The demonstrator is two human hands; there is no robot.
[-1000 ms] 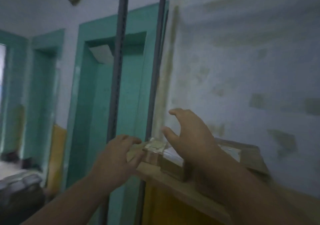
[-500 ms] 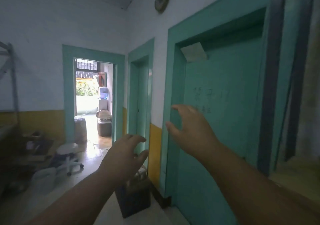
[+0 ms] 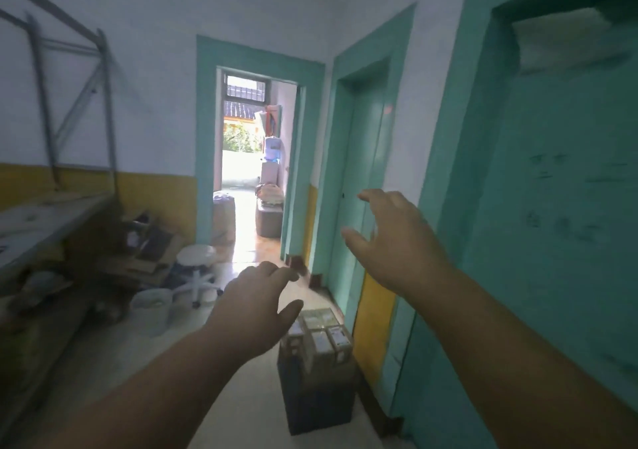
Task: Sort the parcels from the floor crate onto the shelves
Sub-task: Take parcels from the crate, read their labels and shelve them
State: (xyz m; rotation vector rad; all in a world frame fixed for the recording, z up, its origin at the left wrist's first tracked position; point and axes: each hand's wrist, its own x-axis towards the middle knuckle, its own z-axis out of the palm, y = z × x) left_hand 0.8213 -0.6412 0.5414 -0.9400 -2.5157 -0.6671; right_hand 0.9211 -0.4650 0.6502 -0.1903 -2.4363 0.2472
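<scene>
Since half a second ago your view has swung left and down, so the dark floor crate [image 3: 316,390] now shows whole against the wall instead of half hidden behind your left hand [image 3: 253,305]. Both hands hang in mid-air holding nothing: the left has its fingers loosely curled and thumb out, just above the crate in the picture, and your right hand [image 3: 393,241] is raised higher with fingers spread apart in front of the teal door [image 3: 566,207].

You stand in a corridor with a pale floor [image 3: 145,362], white walls over a yellow band, and teal frames. At the far end an open doorway [image 3: 255,172] gives onto a bright room. A metal shelving rack [image 3: 51,207] runs along the left wall, with cardboard and clutter under it, though motion blur makes those hard to name. A white swivel stool [image 3: 196,269] and a pale bucket [image 3: 152,310] sit on the floor near the rack.

The crate holds several brown parcels [image 3: 324,334] packed upright side by side, white labels facing up.
</scene>
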